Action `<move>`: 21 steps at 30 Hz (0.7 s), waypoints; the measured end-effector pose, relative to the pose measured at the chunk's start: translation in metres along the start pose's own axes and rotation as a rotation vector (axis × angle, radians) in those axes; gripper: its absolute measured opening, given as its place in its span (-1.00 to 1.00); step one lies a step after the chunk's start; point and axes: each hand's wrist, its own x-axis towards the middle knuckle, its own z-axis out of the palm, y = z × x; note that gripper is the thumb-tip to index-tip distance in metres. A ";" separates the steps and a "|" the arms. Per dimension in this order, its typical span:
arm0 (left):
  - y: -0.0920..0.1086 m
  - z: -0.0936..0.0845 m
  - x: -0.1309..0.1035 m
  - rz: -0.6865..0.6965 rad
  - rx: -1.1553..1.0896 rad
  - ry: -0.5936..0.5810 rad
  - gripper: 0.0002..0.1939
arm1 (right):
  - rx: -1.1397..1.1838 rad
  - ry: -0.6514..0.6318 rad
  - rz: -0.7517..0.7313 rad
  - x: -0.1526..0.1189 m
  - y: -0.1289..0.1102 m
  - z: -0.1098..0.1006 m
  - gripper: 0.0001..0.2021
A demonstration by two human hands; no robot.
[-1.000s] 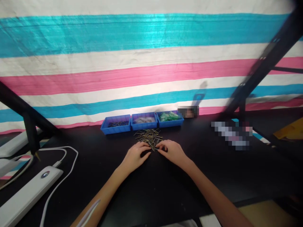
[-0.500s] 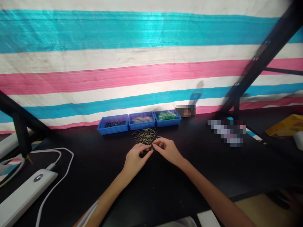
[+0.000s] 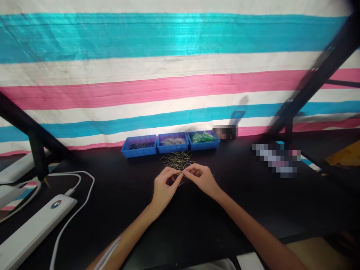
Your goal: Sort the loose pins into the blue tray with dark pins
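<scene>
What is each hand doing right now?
Left hand: fingers pinched on a thin metal pin.
Right hand: fingers pinched at the same pin.

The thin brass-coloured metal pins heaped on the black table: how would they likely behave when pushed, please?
The thin brass-coloured metal pins look straight and stiff, probably light. Being slim, they would likely roll or scatter on the smooth black table. They probably slip easily between the fingertips.

Glossy metal pins (image 3: 177,160), blue plastic trays (image 3: 139,146), matt black tabletop (image 3: 197,217), woven striped tarpaulin (image 3: 168,75).
</scene>
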 end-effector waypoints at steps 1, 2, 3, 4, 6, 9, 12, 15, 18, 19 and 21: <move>0.001 0.000 0.000 0.001 -0.006 0.005 -0.82 | -0.003 -0.007 -0.002 0.000 0.000 0.000 -0.79; 0.001 -0.001 0.000 0.000 -0.012 0.008 -0.82 | -0.007 -0.019 -0.010 0.000 0.001 0.001 -0.78; 0.000 -0.001 0.000 -0.002 -0.019 0.009 -0.83 | -0.015 -0.038 -0.023 -0.001 0.002 0.003 -0.79; -0.001 -0.002 0.000 -0.004 -0.028 0.009 -0.83 | -0.023 -0.060 -0.040 -0.002 0.003 0.005 -0.79; -0.003 -0.002 0.000 -0.009 -0.046 0.009 -0.84 | -0.036 -0.111 -0.077 -0.004 0.005 0.010 -0.81; -0.006 -0.001 0.000 -0.013 -0.065 0.003 -0.85 | -0.049 -0.168 -0.111 -0.007 0.005 0.015 -0.82; -0.006 -0.002 0.001 -0.018 -0.077 0.022 -0.85 | -0.054 -0.147 -0.113 -0.007 0.004 0.014 -0.84; -0.004 -0.005 0.003 -0.019 -0.076 0.054 -0.85 | -0.008 -0.073 -0.076 -0.004 0.002 0.010 -0.82; -0.005 -0.006 0.004 -0.012 -0.058 0.049 -0.84 | 0.105 -0.010 -0.016 -0.001 0.003 0.007 -0.79; -0.006 -0.006 0.005 -0.004 -0.051 0.027 -0.84 | 0.145 -0.005 0.003 -0.001 0.004 0.008 -0.79; -0.009 -0.005 0.005 0.024 -0.038 -0.052 -0.84 | 0.183 -0.017 0.021 -0.001 0.005 0.009 -0.79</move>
